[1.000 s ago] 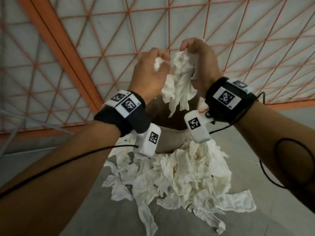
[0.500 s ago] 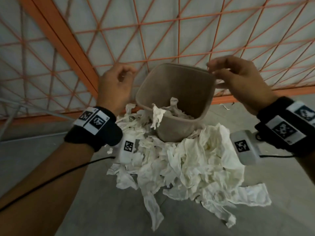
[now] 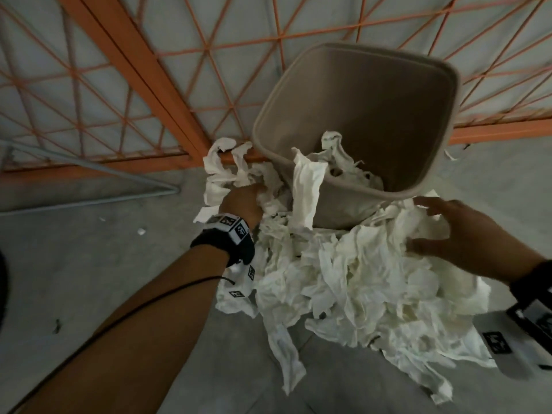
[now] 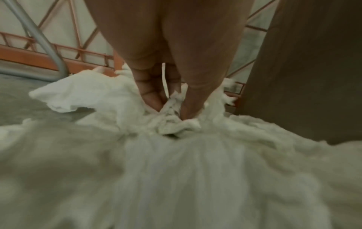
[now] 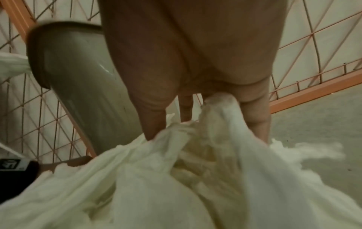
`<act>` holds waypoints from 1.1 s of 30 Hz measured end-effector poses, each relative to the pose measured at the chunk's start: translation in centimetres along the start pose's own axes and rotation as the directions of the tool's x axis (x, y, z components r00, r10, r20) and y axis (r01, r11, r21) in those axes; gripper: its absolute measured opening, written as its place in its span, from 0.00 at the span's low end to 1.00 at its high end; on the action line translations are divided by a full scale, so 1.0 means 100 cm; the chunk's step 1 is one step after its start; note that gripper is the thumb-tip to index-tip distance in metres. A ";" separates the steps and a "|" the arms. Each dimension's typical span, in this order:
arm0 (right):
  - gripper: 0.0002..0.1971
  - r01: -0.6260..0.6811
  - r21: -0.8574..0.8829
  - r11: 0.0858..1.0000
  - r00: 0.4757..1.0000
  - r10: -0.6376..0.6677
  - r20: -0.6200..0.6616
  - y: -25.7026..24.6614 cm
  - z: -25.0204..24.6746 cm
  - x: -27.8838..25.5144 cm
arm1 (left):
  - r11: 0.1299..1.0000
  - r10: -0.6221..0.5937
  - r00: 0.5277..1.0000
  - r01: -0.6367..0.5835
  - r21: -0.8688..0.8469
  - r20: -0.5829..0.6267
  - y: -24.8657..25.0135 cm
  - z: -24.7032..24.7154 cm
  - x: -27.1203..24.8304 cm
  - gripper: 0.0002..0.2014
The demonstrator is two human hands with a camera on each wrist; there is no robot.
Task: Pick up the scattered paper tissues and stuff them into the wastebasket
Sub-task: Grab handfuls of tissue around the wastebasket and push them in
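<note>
A beige wastebasket (image 3: 268,115) stands tilted toward me against the fence, with a few white tissues (image 3: 343,168) inside and one tissue (image 3: 307,186) draped over its near rim. A big pile of crumpled tissues (image 3: 343,279) lies on the floor in front of it. My left hand (image 3: 257,189) is sunk into the tissues left of the basket. In the left wrist view my left hand (image 4: 170,108) pinches a twisted bunch between thumb and fingers. My right hand (image 3: 424,225) is spread over the pile right of the basket. Its straight fingers (image 5: 154,120) touch the tissues.
An orange metal mesh fence (image 3: 149,70) runs behind the basket. A grey metal tube (image 3: 89,198) lies along the concrete floor at the left, with small paper scraps (image 3: 140,231) near it. Bare floor (image 3: 74,279) shows left of the pile.
Both hands let a bunch of tissues go into the basket, moved apart over its rim, then came down to the pile on either side. The left hand has taken hold of tissues.
</note>
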State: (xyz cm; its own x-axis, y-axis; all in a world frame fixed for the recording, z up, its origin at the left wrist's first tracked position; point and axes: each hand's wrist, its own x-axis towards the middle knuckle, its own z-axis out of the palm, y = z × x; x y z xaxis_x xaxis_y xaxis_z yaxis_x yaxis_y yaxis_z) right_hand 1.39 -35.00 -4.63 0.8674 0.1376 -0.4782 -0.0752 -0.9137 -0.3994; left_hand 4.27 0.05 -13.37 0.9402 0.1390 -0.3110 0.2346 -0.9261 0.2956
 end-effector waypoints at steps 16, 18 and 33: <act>0.15 -0.103 0.269 0.958 0.991 0.121 -0.051 -0.005 0.007 0.008 | 0.976 -0.203 0.977 0.197 -0.097 -0.064 -0.009 -0.026 0.045 0.28; 0.08 -0.079 0.319 0.944 0.990 0.112 -0.086 0.000 0.010 0.007 | 0.977 -0.195 0.981 0.193 -0.085 -0.017 -0.008 -0.020 0.041 0.30; 0.12 0.143 0.449 0.882 0.938 0.024 -0.347 -0.013 -0.015 -0.015 | 0.713 -0.202 0.951 -0.020 -0.700 -0.233 0.015 -0.074 -0.073 0.20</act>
State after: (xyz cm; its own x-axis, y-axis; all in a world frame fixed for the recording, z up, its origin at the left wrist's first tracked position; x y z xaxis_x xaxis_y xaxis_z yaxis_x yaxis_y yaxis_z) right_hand 0.95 -34.59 -2.20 0.9821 -0.0259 -0.1867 -0.1629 -0.6143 -0.7721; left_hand -0.45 0.25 -3.99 0.9046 0.4007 -0.1454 0.3216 -0.4177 0.8498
